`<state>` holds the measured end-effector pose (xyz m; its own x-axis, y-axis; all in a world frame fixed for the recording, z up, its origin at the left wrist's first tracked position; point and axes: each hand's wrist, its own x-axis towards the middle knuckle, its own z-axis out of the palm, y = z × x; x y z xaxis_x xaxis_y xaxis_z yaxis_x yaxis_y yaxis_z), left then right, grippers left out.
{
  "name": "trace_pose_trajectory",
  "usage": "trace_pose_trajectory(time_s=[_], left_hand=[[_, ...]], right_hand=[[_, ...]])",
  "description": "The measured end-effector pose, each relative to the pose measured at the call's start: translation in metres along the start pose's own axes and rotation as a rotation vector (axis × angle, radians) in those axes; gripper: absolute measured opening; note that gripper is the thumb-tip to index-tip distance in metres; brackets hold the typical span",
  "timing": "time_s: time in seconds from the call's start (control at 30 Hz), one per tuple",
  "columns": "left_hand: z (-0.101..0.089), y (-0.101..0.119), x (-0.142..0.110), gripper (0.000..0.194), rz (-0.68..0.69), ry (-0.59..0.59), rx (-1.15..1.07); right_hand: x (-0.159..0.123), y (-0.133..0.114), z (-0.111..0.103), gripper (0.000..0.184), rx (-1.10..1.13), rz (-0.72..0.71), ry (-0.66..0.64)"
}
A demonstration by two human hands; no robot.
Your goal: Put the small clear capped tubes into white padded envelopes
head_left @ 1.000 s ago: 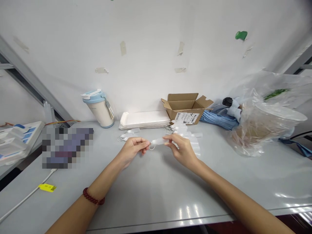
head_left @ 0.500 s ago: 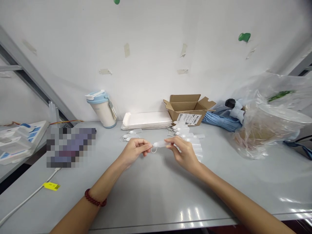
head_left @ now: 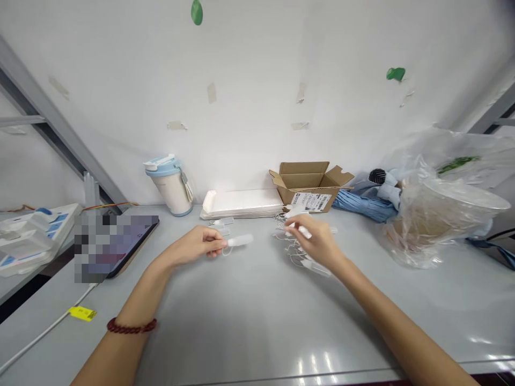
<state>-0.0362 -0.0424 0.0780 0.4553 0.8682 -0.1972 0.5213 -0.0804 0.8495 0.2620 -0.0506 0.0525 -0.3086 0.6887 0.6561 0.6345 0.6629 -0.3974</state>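
My left hand (head_left: 201, 244) pinches the cap end of a small translucent tube (head_left: 243, 240) with a white tip. A thin cord loop hangs from it, and the tube points right, held over the table. My right hand (head_left: 311, 236) is over a group of similar white-capped tubes (head_left: 317, 266) with cords. Its thumb and forefinger are slightly apart, with nothing seen between them. Part of that group is hidden behind the hand. Behind my left hand lie a few more tubes (head_left: 223, 221), partly covered by it.
At the back stand a cup (head_left: 171, 187), a stack of white flat packs (head_left: 243, 202) and an open cardboard box (head_left: 309, 185). Blue folded cloth (head_left: 362, 203) and a plastic-wrapped tub (head_left: 446, 214) are on the right. A phone (head_left: 124, 246) with a cable (head_left: 44, 329) lies left.
My right hand has let go of the tube's far end and moved right, over the group of tubes. My left hand has moved left with the tube. The view has tilted up slightly.
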Motion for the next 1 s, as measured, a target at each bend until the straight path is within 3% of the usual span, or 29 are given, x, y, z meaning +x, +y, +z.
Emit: trace_pose_trajectory(time_s=[0.13,0.23,0.3,0.43,0.6,0.7,0.8,0.9,1.0], left_hand=[[-0.020,-0.021,0.001,0.031,-0.115,0.151,0.082],[-0.021,-0.031,0.005,0.034,-0.222,0.288,0.314],[-0.018,-0.034,0.007,0.035,-0.266,0.374,0.488],[-0.011,-0.033,0.009,0.037,-0.277,0.473,0.653],[0.001,-0.020,0.010,0.036,-0.247,0.521,0.702],[0.012,-0.012,0.010,0.035,-0.175,0.572,0.661],[0.027,-0.005,0.012,0.034,-0.088,0.646,0.567],[0.044,0.001,0.013,0.031,0.035,0.597,0.420],[0.061,0.006,0.014,0.030,0.110,0.449,0.250]], right_hand=[[0.008,0.045,-0.037,0.009,-0.233,0.265,0.018],[0.006,0.070,-0.056,0.011,-0.373,0.497,-0.234],[0.003,0.078,-0.061,0.011,-0.390,0.549,-0.350],[-0.001,0.083,-0.059,0.018,-0.374,0.571,-0.481],[-0.005,0.085,-0.064,0.018,-0.357,0.594,-0.532],[-0.005,0.085,-0.079,0.018,-0.363,0.602,-0.490],[-0.001,0.076,-0.085,0.020,-0.377,0.563,-0.343],[0.005,0.053,-0.067,0.023,-0.243,0.438,-0.220],[0.007,0.019,-0.035,0.024,-0.005,0.297,-0.270]])
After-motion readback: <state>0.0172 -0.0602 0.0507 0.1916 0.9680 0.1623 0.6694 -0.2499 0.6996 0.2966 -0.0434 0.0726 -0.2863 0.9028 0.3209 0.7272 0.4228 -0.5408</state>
